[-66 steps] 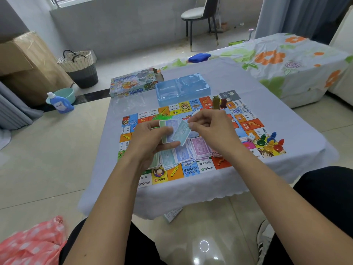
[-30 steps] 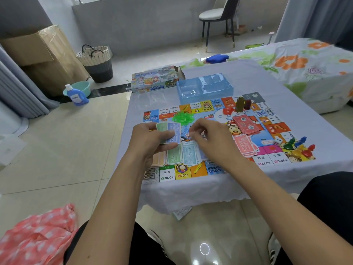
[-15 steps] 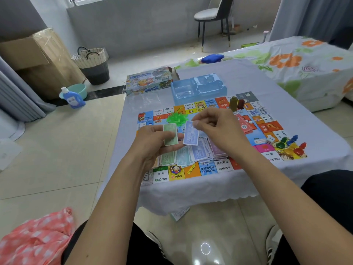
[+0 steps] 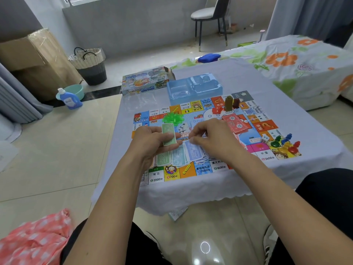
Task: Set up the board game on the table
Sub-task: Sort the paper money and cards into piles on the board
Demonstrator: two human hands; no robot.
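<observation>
The left hand (image 4: 152,142) pinches a green note (image 4: 168,136) (thin, limp, slippery paper, best held by its edge); right hand (image 4: 212,138) fingers (image 4: 193,139) nip a blue note (image 4: 193,150) at its corner.

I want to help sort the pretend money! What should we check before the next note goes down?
1. Left hand holds the green note: ok.
2. Right hand has set the blue note on the blue pile: cannot tell, fingers are touching it.
3. Money piles sit in separate colours on the game board: ok.
4. More notes hidden behind the green note: cannot tell.
5. Red cards are apart from the money: ok.
6. Dice and pawns lie clear of the piles: ok.
</observation>
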